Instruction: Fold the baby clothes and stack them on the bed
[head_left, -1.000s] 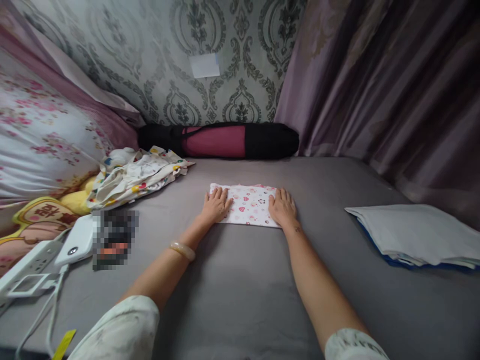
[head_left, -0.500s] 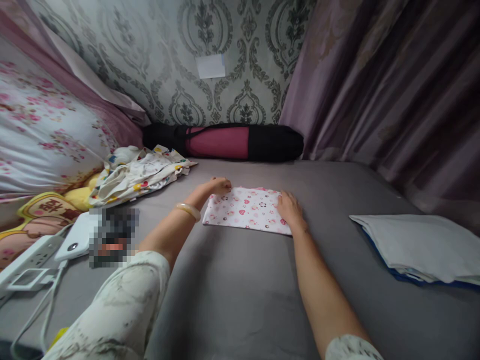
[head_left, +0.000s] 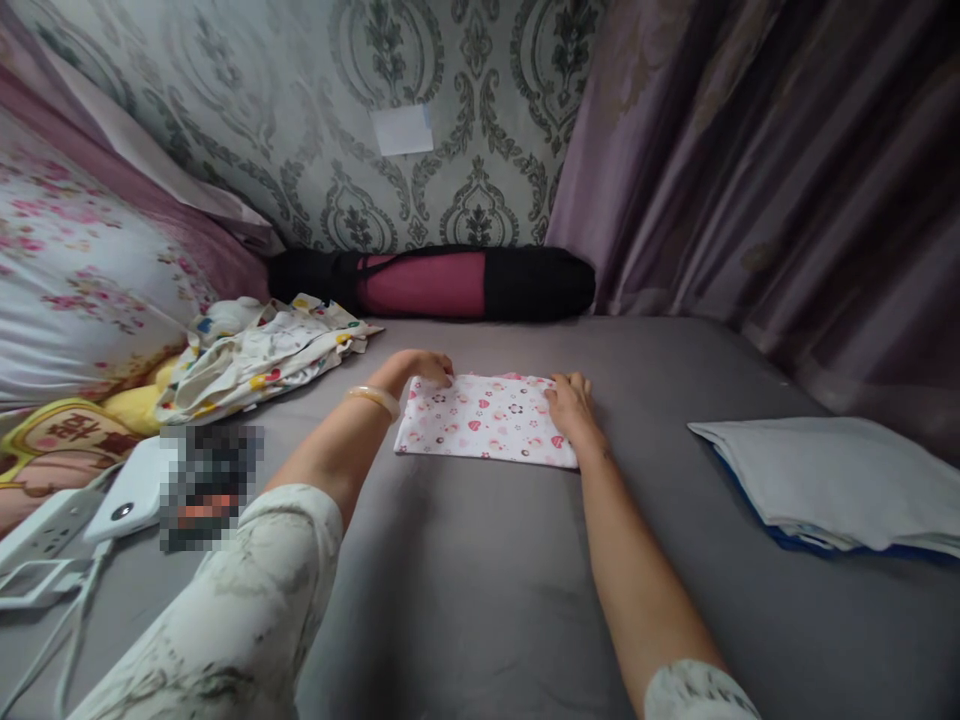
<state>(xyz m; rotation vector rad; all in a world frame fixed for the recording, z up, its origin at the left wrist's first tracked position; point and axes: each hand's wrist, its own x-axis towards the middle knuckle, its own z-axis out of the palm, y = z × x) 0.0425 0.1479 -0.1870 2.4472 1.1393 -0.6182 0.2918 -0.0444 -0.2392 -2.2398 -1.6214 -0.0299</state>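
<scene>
A folded white cloth with pink hearts and small flowers lies flat on the grey bed sheet. At its far left corner is my left hand, fingers curled down and closed on the edge; the fingertips are partly hidden. My right hand grips the far right side, its thumb on top of the fabric and the other fingers over the edge. A strip of pink fabric shows along the far edge between the hands. A pale bangle circles my left wrist.
To the right lies a folded pale-grey and blue fabric stack. A black and maroon long bag rests against the wall. Crumpled patterned cloth, a white power bank and a power strip are on the left.
The view has turned slightly, so most things sit a little further left. Both hands remain at the far corners of the folded cloth, which looks almost the same.
</scene>
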